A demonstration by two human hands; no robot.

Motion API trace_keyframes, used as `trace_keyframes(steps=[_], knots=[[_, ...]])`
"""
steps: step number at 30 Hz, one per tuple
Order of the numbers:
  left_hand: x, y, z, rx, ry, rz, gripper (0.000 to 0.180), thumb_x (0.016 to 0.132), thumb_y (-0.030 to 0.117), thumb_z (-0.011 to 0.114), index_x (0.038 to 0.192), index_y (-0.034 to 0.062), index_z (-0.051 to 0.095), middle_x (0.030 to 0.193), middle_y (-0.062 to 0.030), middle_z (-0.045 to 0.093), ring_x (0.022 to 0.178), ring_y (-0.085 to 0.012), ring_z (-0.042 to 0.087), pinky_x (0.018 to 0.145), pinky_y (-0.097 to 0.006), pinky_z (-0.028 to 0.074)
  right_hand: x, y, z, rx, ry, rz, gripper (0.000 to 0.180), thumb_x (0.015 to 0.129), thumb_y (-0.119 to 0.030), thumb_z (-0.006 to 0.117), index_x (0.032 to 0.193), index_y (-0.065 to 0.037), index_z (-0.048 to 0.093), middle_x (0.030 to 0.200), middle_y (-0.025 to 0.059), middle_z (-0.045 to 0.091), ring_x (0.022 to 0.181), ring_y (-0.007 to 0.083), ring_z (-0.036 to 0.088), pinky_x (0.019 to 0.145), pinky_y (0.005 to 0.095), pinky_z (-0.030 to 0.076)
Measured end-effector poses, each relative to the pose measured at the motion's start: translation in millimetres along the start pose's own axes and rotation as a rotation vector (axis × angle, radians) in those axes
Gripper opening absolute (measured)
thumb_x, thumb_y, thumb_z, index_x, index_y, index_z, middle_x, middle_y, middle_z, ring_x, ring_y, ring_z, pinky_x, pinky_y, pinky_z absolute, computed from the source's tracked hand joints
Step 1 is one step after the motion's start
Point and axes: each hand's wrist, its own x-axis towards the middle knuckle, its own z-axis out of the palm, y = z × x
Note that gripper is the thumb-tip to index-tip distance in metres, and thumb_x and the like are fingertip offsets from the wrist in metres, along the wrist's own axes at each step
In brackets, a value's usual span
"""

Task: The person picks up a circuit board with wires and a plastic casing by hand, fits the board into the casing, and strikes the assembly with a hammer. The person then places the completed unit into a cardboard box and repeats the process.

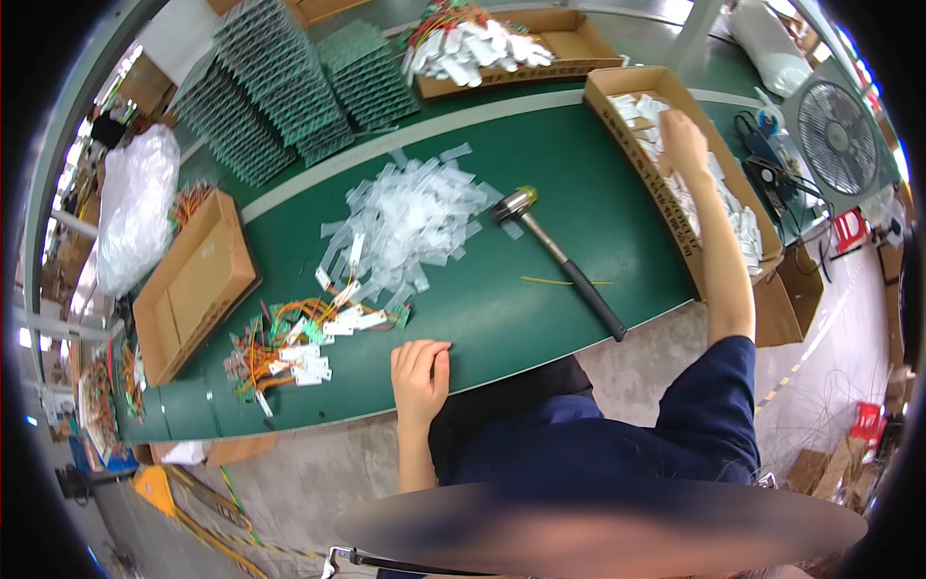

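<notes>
My right hand [683, 145] reaches into the long cardboard box [716, 96] at the right, over its small white plastic parts [738, 222]. Its fingers are bent together, and what they hold, if anything, is hidden. My left hand [421, 376] rests at the front edge of the green table [540, 328], fingers curled in, nothing seen in them. Left of it lies a cluster of orange-wired green boards with white parts [304, 362]. Beyond spreads a pile of translucent plastic pieces [410, 222].
A black-handled hammer [569, 265] lies mid-table near a thin yellow strip [540, 280]. An open cardboard tray [198, 280] stands left. Stacked green racks [280, 87] and another box of white parts [521, 77] are at the back. A fan [837, 135] stands far right.
</notes>
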Motion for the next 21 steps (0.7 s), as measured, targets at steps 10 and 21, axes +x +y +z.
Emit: trace_keyframes(steps=[10, 21], knots=[[-1, 0, 4, 0.040, 0.050, -0.052, 0.004, 0.083, 0.006, 0.064, 0.087, 0.0055, 0.065, 0.085, -0.0064, 0.064, 0.076, -0.0236, 0.058, 0.073, -0.034, 0.041, -131, -214, -84, 0.724, -0.763, -0.716, 0.018, 0.085, -0.003, 0.057, 0.101, -0.004, 0.064, 0.105, 0.0116, 0.055, 0.091, 0.0303, 0.060, 0.081, 0.0395, 0.050], [32, -29, -14, 0.478, 0.096, -0.275, 0.038, 0.078, 0.025, 0.077, 0.108, 0.0071, 0.061, 0.110, -0.0091, 0.056, 0.099, -0.0270, 0.055, 0.085, -0.041, 0.041, -209, -275, -72, 0.591, -0.255, -0.339, 0.048, 0.082, -0.024, 0.071, 0.120, -0.001, 0.053, 0.107, 0.0148, 0.051, 0.094, 0.0293, 0.055, 0.079, 0.0372, 0.051]])
